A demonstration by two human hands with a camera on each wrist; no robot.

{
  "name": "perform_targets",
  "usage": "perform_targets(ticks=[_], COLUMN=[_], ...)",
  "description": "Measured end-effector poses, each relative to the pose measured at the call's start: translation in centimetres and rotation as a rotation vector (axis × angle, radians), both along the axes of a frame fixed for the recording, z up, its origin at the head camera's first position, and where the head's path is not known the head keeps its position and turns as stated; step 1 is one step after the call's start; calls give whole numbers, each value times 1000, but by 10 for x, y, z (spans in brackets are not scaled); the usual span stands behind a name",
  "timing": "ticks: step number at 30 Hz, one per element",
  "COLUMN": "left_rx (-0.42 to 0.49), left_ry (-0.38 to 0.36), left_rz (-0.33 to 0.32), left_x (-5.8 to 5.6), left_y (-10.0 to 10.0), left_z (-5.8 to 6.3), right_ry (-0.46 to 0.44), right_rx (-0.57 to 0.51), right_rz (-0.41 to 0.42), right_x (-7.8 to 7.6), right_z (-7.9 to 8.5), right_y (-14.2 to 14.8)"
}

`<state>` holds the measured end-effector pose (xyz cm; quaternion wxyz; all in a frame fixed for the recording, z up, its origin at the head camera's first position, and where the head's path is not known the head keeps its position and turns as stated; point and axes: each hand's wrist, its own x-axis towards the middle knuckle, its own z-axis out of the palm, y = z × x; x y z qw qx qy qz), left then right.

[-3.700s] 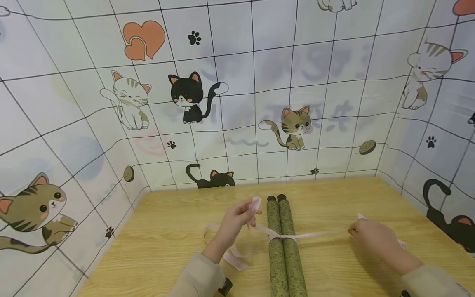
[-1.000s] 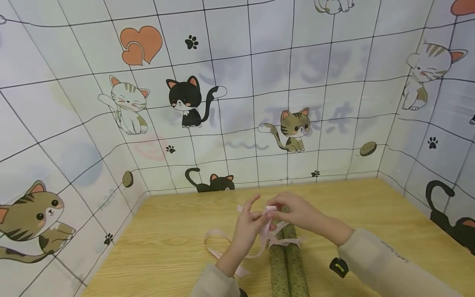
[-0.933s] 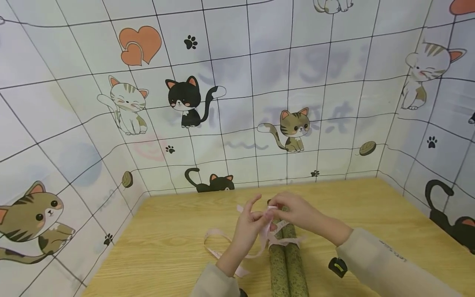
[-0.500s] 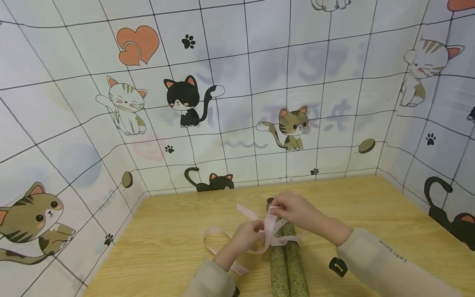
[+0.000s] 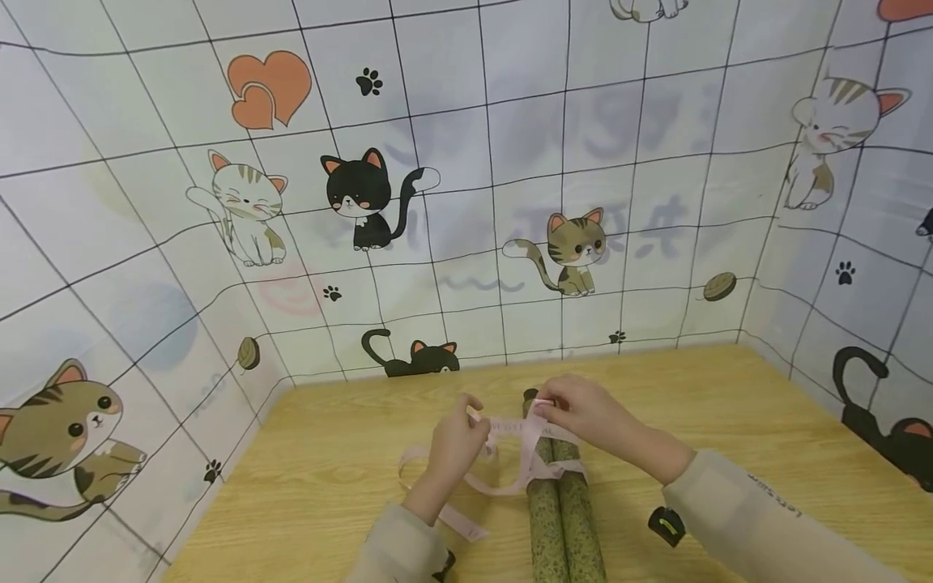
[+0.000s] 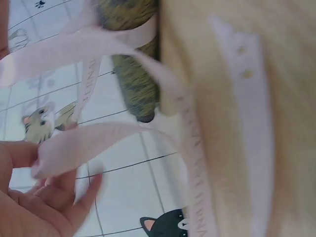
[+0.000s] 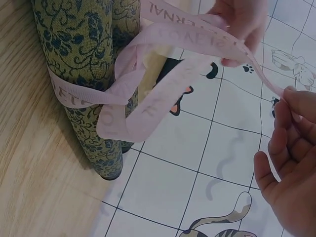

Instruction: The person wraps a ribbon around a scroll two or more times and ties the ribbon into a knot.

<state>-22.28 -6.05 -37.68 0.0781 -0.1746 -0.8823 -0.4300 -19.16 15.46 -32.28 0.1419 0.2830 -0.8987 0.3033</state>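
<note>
Two slim rolls point(image 5: 550, 518) in green flower-patterned cloth lie side by side, dark caps at their far ends. A pink ribbon point(image 7: 173, 37) with gold lettering loops round both. Left of the rolls, my left hand point(image 5: 453, 445) pinches one length of it between thumb and fingers; in the left wrist view that ribbon point(image 6: 86, 145) folds over the fingertips. Above the rolls' far ends my right hand point(image 5: 583, 405) pinches another length, seen stretching from its thumb and finger point(image 7: 286, 101) in the right wrist view. Loose loops hang between the hands.
A spare ribbon tail point(image 5: 462, 525) curls on the wooden table point(image 5: 328, 453) left of the rolls. A cloth wall point(image 5: 466, 202) printed with cats and grid lines stands behind and on both sides. A black device point(image 5: 666, 526) shows below my right sleeve.
My right hand has come from far right to above the rolls. My left hand, close by it one second ago, dipped, then moved left, drawing a ribbon length across.
</note>
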Motion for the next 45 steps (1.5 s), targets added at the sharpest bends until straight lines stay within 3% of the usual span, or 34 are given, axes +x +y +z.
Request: perform_targets(ticks=[3,6,11,14,16,20,27,29,33,35,37,41,43,45], left_rx=[169,340,607,649,625,494,28,-4,180,304,372,393,339,245], left_ry=[-101,-224,-490,-583,-591,-526,-203,-201,-363,-473,-567,-678,-696,-705], left_rz=[-48,-142,-461,-603,-634,-547,-137,-116,-282,-427,-587,-885,-926,-915], left_x=[-2,-3,-3,0,4,14,34,37,40,42,44,48,50,49], left_y=[-5,-12,-25,-29,-30,-26,-17,-15,-12,-9,-5,2,4,5], left_z=[12,24,43,51,55,64,79,81,83,84,86,87,84,79], right_ry=[10,9,-11,-20,-23,-17,3,3,2,-1,-8,-29,-34,-22], right_rx=[7,9,-11,-21,-26,-34,-13,-11,-18,-23,-27,-36,-45,-46], right_rz=[-13,-26,-47,-65,-82,-106,-129,-137,-147,-150,-153,-160,-160,-156], right_x=[0,-1,-1,-1,-1,-1,1,1,0,-1,-1,-1,-1,-1], right_z=[1,0,-5,-9,-11,-12,-11,-10,-9,-8,-8,-7,-7,-7], right_y=[0,0,2,5,6,6,6,6,5,5,5,5,5,5])
